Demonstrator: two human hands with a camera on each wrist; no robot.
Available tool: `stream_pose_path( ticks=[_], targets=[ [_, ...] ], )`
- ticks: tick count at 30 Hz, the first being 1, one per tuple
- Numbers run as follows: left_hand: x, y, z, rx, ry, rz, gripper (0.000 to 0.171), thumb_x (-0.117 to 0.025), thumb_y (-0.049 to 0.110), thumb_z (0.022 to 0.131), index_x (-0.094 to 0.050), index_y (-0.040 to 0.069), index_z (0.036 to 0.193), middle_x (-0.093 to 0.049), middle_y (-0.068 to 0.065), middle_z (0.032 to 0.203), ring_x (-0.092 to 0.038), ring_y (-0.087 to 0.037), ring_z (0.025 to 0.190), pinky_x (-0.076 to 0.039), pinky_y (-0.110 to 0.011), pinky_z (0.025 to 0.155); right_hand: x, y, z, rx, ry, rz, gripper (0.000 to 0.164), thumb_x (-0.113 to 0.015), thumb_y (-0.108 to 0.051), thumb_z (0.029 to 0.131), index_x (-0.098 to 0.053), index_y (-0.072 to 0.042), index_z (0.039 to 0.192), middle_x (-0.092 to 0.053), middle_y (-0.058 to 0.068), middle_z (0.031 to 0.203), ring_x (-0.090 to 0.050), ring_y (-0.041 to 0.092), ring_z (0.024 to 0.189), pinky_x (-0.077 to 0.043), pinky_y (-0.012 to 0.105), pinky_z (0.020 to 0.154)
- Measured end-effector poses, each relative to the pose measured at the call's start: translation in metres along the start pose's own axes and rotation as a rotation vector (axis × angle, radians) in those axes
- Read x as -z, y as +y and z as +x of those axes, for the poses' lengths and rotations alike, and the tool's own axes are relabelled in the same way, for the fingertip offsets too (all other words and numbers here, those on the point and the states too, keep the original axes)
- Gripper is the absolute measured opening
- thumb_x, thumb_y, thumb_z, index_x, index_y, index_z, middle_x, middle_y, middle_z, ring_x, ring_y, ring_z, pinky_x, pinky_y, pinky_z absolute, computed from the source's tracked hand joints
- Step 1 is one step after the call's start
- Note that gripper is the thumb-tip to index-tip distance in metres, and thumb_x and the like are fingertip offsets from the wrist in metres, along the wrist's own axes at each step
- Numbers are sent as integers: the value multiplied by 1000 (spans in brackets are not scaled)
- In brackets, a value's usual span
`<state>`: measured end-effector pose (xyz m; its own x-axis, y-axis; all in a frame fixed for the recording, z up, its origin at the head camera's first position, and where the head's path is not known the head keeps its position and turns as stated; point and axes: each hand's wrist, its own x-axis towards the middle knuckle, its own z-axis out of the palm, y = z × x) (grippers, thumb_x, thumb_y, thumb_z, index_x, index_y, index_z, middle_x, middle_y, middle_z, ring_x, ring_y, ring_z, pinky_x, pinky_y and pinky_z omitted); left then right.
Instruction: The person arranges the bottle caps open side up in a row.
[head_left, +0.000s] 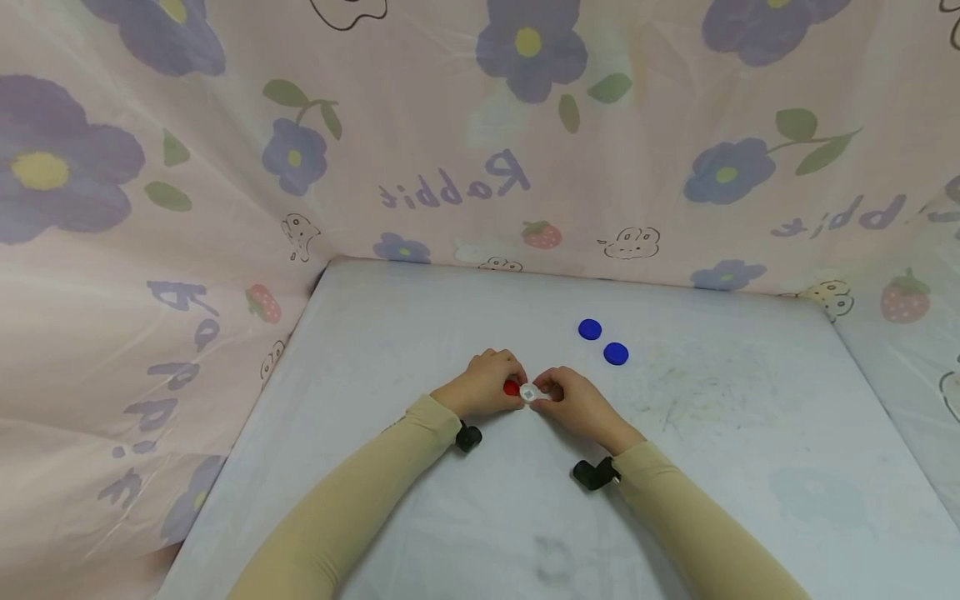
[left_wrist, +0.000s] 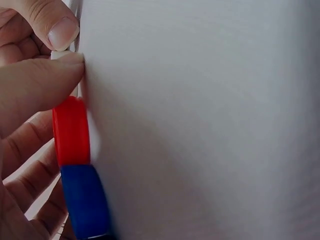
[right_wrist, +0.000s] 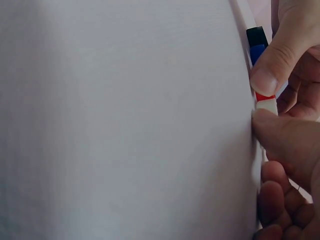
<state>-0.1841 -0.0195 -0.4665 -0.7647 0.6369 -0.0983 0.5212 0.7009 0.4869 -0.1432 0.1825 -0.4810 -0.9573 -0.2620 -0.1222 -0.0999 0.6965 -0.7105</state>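
Low over the table, my two hands meet at a small row of coloured pieces. My left hand pinches the row at its red round piece. A small white round piece with a pale square in its middle sits beside the red one, and my right hand pinches it between thumb and fingers. In the left wrist view, a blue piece follows directly after the red one. A black piece shows at the row's far end in the right wrist view. Fingers hide part of the row.
Two blue discs lie on the white-covered table beyond my right hand, the farther disc close to the nearer disc. A flower-printed curtain hangs along the table's back and sides. Black wrist cameras sit below both sleeves.
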Motion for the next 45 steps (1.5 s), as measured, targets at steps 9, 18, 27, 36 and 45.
stream_pose_path(
  ticks=[9, 18, 27, 36, 45],
  targets=[
    [2, 2, -1, 4, 3, 19, 31, -76, 33, 83, -69, 17, 109, -57, 2, 113, -48, -18, 104, -37, -34, 86, 2, 0, 0, 2, -6, -10, 31, -78, -23, 83, -66, -14, 110, -60, -2, 96, -52, 16, 83, -45, 34, 74],
    [-1, 21, 0, 22, 54, 40, 45, -74, 39, 84, -63, 17, 122, -58, 1, 120, -49, -20, 112, -36, -41, 98, 22, 10, -12, -12, -2, -13, 34, -74, -31, 87, -65, -16, 115, -64, -3, 103, -59, 14, 90, -48, 37, 80],
    [-17, 61, 7, -12, 129, -80, 42, -72, 35, 88, -62, 17, 125, -58, 3, 124, -51, -16, 114, -37, -34, 100, 55, 40, -31, -60, 76, 1, 45, -68, -44, 89, -62, -11, 120, -65, 2, 100, -59, 19, 89, -50, 34, 70],
    [-52, 96, 18, 112, 204, -433, 50, -75, 34, 86, -57, 15, 128, -57, 5, 115, -57, -6, 99, -47, -20, 81, 75, 66, -41, -35, 182, 2, 51, -64, -47, 91, -61, -7, 122, -65, 6, 105, -60, 21, 89, -50, 32, 69],
    [-71, 109, 44, 302, 348, -574, 67, -78, 34, 83, -46, 12, 137, -50, -1, 120, -52, -2, 80, -46, -19, 72, 86, 81, -35, -62, 293, 20, 54, -62, -47, 92, -57, -6, 127, -63, 11, 111, -57, 22, 97, -46, 23, 75]
  ],
)
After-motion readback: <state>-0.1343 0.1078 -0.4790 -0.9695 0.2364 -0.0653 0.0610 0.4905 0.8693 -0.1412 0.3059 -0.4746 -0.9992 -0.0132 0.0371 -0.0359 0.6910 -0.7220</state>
